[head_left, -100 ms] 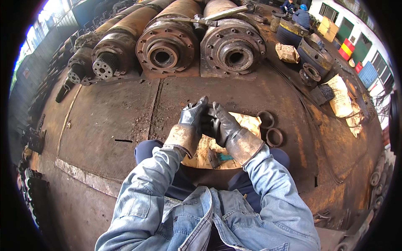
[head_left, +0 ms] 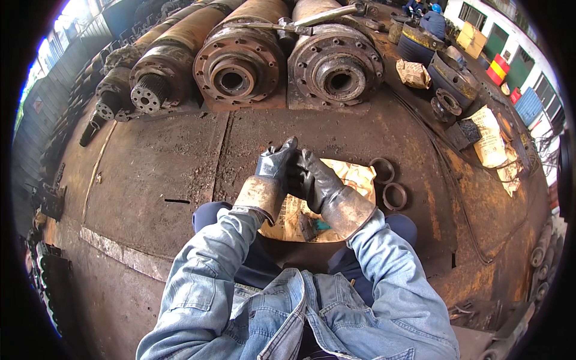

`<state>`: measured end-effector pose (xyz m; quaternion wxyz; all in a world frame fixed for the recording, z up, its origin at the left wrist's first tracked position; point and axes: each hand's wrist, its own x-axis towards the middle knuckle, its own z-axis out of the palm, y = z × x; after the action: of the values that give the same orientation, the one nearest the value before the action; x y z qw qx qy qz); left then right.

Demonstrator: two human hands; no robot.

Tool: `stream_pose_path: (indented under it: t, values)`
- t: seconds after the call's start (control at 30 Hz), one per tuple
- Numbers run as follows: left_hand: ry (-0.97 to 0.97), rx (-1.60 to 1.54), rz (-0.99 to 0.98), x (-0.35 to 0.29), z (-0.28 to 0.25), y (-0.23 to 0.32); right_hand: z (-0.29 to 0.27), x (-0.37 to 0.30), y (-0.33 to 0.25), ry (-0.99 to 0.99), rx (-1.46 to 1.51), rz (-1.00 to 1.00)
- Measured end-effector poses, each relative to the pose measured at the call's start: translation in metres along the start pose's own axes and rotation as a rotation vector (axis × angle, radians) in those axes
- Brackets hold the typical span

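Note:
Both my hands wear black work gloves with stained tan cuffs and meet in front of me, over a flattened brown paper sack. My left hand is closed, its thumb pointing up. Close against it, my right hand has its fingers curled inward. Something dark seems to sit between the gloves, but the fingers hide its shape. Below the hands, a small dark block and a teal scrap lie on the sack. Two dark metal rings, an upper ring and a lower ring, lie beside its right edge.
Large rusty cylinders with a bolted flange stand across the far side, a long wrench lying on top. At right are cut drums, a flanged ring and more torn paper. Co-workers crouch far off.

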<state>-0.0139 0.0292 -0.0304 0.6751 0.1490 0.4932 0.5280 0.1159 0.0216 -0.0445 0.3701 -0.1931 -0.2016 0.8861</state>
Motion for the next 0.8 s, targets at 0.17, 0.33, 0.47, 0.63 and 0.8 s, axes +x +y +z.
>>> stream_pose_path:
  t: [0.17,0.33,0.47,0.63,0.8]
  values:
    - [-0.129,0.064,0.121,0.024,0.006,-0.010,-0.047,0.010,-0.018,0.122,-0.064,0.017]
    - [0.053,0.078,0.258,0.059,0.008,0.009,-0.068,0.025,-0.076,0.382,-0.690,-0.282]
    - [-0.006,-0.124,0.379,0.092,-0.033,0.009,-0.159,0.049,-0.066,0.429,-1.040,0.012]
    - [0.165,-0.048,0.374,0.111,-0.015,-0.007,-0.253,0.042,-0.024,0.464,-1.583,0.288]
    - [0.195,0.191,0.198,0.131,-0.013,-0.042,-0.155,0.053,-0.028,0.284,0.026,-0.032]
